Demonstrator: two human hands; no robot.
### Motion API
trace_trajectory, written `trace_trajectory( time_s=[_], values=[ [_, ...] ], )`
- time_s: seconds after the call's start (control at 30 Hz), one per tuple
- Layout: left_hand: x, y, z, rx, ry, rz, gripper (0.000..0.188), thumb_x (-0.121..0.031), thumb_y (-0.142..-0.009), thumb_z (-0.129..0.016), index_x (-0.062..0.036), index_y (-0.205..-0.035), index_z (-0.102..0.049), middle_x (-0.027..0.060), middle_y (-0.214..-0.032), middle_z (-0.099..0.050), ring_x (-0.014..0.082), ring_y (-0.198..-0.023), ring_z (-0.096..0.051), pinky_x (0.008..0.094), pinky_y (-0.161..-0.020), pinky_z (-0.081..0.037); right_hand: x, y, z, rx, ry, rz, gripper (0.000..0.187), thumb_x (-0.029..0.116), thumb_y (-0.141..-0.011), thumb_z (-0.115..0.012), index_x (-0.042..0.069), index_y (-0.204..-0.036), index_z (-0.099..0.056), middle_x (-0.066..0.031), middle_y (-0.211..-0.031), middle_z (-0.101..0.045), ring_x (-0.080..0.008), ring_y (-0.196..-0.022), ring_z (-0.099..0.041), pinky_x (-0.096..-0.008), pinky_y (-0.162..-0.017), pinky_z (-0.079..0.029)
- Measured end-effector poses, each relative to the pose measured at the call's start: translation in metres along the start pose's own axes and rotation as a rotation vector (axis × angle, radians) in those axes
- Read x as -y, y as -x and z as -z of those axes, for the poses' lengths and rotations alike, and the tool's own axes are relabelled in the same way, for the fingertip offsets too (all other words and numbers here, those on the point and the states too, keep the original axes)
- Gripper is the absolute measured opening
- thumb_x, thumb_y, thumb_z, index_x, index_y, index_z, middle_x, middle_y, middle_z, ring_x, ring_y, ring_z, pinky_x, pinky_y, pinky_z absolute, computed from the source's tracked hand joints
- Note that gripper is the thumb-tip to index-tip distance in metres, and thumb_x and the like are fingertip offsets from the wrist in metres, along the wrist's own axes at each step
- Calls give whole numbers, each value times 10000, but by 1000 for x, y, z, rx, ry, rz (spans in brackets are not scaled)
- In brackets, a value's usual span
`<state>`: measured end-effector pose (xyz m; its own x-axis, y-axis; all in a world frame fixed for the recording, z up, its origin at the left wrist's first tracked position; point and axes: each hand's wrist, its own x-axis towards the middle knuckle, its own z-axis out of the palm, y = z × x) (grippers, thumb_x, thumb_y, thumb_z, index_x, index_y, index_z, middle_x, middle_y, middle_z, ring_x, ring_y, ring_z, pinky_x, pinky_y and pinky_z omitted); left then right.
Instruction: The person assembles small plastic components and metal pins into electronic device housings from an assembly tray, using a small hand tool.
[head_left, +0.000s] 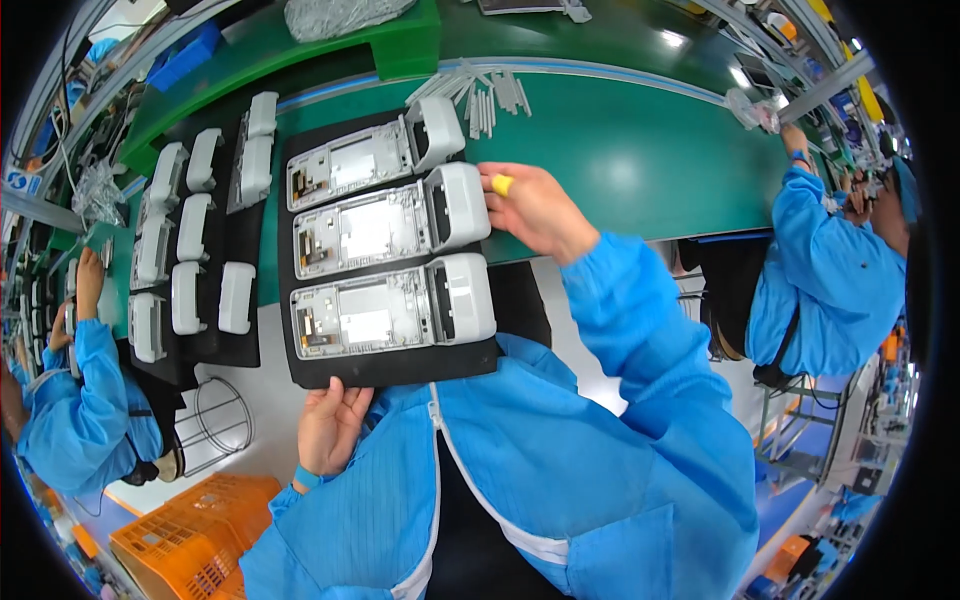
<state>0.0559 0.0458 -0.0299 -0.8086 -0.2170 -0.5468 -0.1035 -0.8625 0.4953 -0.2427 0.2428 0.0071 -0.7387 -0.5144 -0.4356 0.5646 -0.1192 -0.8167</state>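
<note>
Three grey-white device housings [365,236] lie in a row on a black foam mat [400,370]. Each has an open frame with a small flex cable at its left end and a raised white cover at its right. My left hand [333,430] is closed on the mat's near edge, thumb on top, where the mat overhangs the table. At the right end of the middle housing is my right hand [540,210], fingers curled against the white cover [463,203]. A yellow finger cover [502,185] shows on one digit; what its fingertips grip is hidden.
To the left, more white covers [195,228] rest on black mats. Loose pale strips [483,100] are scattered at the back of the green table [620,150]. A green rack [410,45] stands behind. Co-workers in blue sit on both sides; an orange crate [200,530] is on the floor.
</note>
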Motion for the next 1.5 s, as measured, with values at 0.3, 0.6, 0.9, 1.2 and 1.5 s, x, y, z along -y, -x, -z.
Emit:
trace_trajectory(
  time_s=[0.3,0.6,0.9,1.2,1.5],
  values=[
    [4,12,1,-56,-79,-36,361,-60,-948,-448,-74,-1305,-400,145,-1301,-483,278,-1180,-508,427,-1010,-431,17,-40,-9,68,294,-89,231,130,-933,-489,46,-1141,-541,-83,-969,-627,-199,-805,-640,-373,-663,-544],
    [-17,23,-60,-29,-207,8,376,-85,-937,-485,-66,-1301,-392,171,-1248,-520,285,-1117,-560,412,-957,-481,34,-3,39,5,154,28,253,47,-917,-498,34,-1166,-536,-55,-1000,-621,-138,-870,-636,-304,-773,-549],
    [-7,-51,-196,355,-489,101,329,-98,-965,-420,-78,-1293,-395,125,-1239,-530,263,-1117,-555,388,-935,-479,88,88,173,-300,-70,316,333,24,-915,-487,0,-1247,-484,-110,-1083,-615,-170,-918,-632,-313,-813,-529],
    [58,-212,-328,412,-766,237,217,-45,-928,-451,-78,-1141,-430,97,-1143,-541,253,-971,-580,469,-835,-487,80,98,325,-673,-211,397,300,-3,-921,-397,10,-1211,-475,-121,-1072,-604,-231,-931,-633,-391,-783,-545],
    [138,-327,-393,283,-1244,-71,166,-49,-753,-562,73,-852,-615,220,-801,-621,334,-784,-663,432,-601,-566,78,93,443,-512,-246,396,332,71,-932,-451,42,-1263,-463,-110,-1196,-567,-257,-1077,-569,-409,-904,-489]
  ],
)
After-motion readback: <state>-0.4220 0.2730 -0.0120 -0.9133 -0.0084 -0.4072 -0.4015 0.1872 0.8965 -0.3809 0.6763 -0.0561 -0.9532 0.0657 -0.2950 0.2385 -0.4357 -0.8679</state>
